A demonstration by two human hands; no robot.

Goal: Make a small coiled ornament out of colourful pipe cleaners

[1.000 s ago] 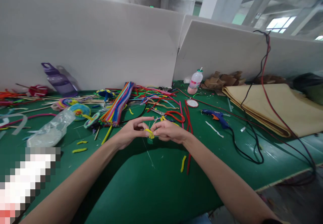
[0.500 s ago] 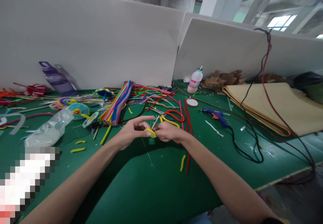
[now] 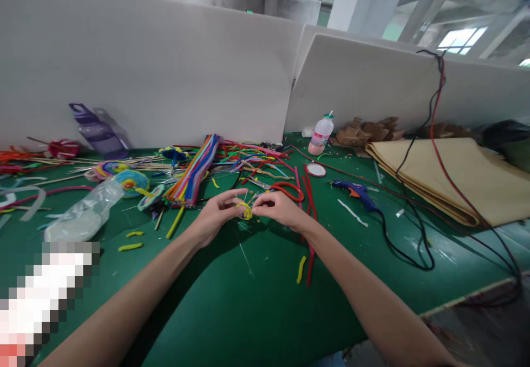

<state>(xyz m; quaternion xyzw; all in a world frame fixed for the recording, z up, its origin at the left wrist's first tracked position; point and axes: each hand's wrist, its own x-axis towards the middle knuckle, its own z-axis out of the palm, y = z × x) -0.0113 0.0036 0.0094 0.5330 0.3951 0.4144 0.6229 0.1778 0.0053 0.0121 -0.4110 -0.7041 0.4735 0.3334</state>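
A small coil of yellow pipe cleaner (image 3: pixel 245 212) is held above the table, between the thumb and fingers of my left hand (image 3: pixel 213 215). My right hand (image 3: pixel 277 211) is closed in a pinch at the coil's right edge; its fingertips hide the strand's end. Thin pale sticks or strands poke up behind the coil. Just beyond my right hand lie red-handled scissors (image 3: pixel 287 189), blades apart. To my left is a bundle of many-coloured pipe cleaners (image 3: pixel 194 174). Short yellow pieces (image 3: pixel 130 246) lie near my left forearm, and another yellow piece (image 3: pixel 301 270) is by my right forearm.
A blue glue gun (image 3: pixel 358 190) with a black cord lies at right, before folded tan sheets (image 3: pixel 439 179). A pink drink bottle (image 3: pixel 321 135) and a purple water bottle (image 3: pixel 99 132) stand at the back. A clear plastic bag (image 3: pixel 83 212) lies at left on the green table (image 3: pixel 248 312).
The yellow strand that trailed to the right of my right hand no longer shows there. My right hand has shifted slightly right, and the coil shows more openly between the hands.
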